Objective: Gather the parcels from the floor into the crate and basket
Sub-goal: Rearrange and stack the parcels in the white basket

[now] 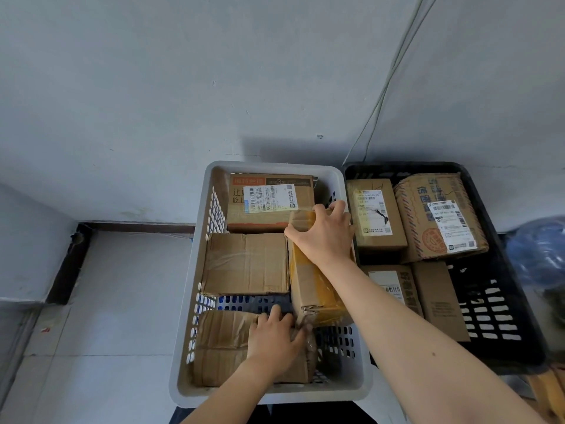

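Note:
A white slotted basket (183, 347) stands before me with several cardboard parcels in it. My right hand (321, 237) grips the far end of a long tape-wrapped parcel (318, 295) lying along the basket's right side. My left hand (275, 341) presses flat on a crumpled brown parcel (220, 344) at the near end, fingertips touching the long parcel's near corner. A plain box (246, 263) and a labelled box (269, 198) fill the basket's middle and far end. To the right, a black crate (495, 313) holds several more parcels, among them a padded envelope-style box (440, 215).
Both containers sit against a grey wall (214, 71) with a cable (388, 84) running down it. Pale floor tiles (116, 301) lie to the left. A blurred blue object (538, 252) and a brown shape (550, 390) show at the right edge.

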`<state>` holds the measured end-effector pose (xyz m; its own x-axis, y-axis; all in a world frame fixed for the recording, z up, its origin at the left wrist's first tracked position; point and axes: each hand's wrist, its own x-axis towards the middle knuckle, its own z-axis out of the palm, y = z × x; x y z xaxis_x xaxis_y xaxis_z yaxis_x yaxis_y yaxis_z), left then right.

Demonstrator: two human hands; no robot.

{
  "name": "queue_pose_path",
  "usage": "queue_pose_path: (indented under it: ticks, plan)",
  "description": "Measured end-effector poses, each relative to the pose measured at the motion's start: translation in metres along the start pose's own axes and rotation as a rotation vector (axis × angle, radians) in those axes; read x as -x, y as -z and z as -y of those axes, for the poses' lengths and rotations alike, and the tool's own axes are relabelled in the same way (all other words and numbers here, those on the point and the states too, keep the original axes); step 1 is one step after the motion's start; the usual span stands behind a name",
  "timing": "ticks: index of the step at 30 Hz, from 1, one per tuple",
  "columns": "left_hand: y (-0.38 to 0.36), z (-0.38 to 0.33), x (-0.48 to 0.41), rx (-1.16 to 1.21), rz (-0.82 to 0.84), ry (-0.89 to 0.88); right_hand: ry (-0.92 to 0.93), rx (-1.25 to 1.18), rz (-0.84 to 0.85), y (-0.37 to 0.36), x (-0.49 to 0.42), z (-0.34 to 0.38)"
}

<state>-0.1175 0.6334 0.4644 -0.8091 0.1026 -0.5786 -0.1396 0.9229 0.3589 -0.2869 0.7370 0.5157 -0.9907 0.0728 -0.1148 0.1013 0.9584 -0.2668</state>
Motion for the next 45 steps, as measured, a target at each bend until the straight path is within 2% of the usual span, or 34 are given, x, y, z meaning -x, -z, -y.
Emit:
queue_pose_path:
  ticks: [6,12,15,19,22,24,26,27,28,31,36,37,40,41,42,43,45]
  plan:
    - [-0.005,0.000,-0.002,-0.211,-0.110,-0.109,0.035,-0.050,-0.098,-0.009,0.012,-0.008]
    - [-0.005,0.001,-0.001,-0.270,-0.159,-0.143,0.020,-0.044,-0.032,-0.009,0.009,-0.009]
    - [-0.008,0.006,0.001,-0.289,-0.121,-0.149,-0.017,-0.030,0.103,0.000,0.006,-0.006]
    - [-0.017,0.024,0.015,-0.365,-0.002,-0.230,-0.037,-0.025,0.414,0.015,0.012,-0.008]
    - [-0.011,0.029,0.019,-0.327,-0.003,-0.242,-0.092,-0.047,0.503,0.033,0.024,-0.015]
    - [-0.002,0.034,0.018,-0.343,0.034,-0.256,-0.119,-0.097,0.459,0.046,0.037,-0.022]
    - [0.009,0.043,0.014,-0.421,-0.065,-0.329,-0.130,-0.175,0.320,0.061,0.049,-0.033]
    - [0.015,0.050,0.015,-0.461,-0.046,-0.333,-0.139,-0.243,0.239,0.069,0.054,-0.039]
    - [0.016,0.059,0.014,-0.483,-0.022,-0.306,-0.157,-0.326,0.166,0.077,0.059,-0.045]
    - [0.005,0.084,0.010,-0.454,-0.135,-0.229,-0.233,-0.569,0.047,0.096,0.068,-0.059]
    - [-0.012,0.081,0.010,-0.417,-0.301,-0.163,-0.208,-0.669,0.043,0.104,0.093,-0.073]
    - [-0.013,0.080,0.010,-0.406,-0.302,-0.148,-0.203,-0.667,0.046,0.103,0.100,-0.076]
    - [0.010,0.062,0.023,-0.344,-0.079,-0.109,-0.192,-0.704,0.043,0.094,0.118,-0.082]
    - [0.012,0.064,0.020,-0.331,-0.176,-0.104,-0.199,-0.738,0.051,0.092,0.123,-0.082]
    - [0.016,0.065,0.019,-0.304,-0.173,-0.082,-0.214,-0.781,0.059,0.088,0.128,-0.082]
    - [0.021,0.063,0.019,-0.186,-0.057,-0.037,-0.236,-0.836,0.066,0.086,0.132,-0.080]
    - [0.035,0.057,0.026,0.193,-0.003,0.047,-0.334,-0.967,0.072,0.082,0.137,-0.077]
